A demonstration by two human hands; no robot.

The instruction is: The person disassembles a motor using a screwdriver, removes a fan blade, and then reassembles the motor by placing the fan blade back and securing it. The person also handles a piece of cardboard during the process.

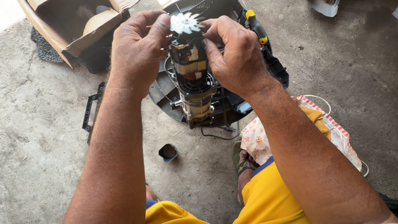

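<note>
Two hands, left (137,49) and right (236,54), fingers holding one motor (192,79).

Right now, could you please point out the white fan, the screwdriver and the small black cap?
white fan (185,22), head view, on its hub.
screwdriver (257,28), head view, on its yellow-black handle.
small black cap (168,152), head view, on its rim.

I see an open cardboard box (70,25) upper left, a small black cap (168,152) lower centre, floral cloth (255,139) right of centre.
</note>
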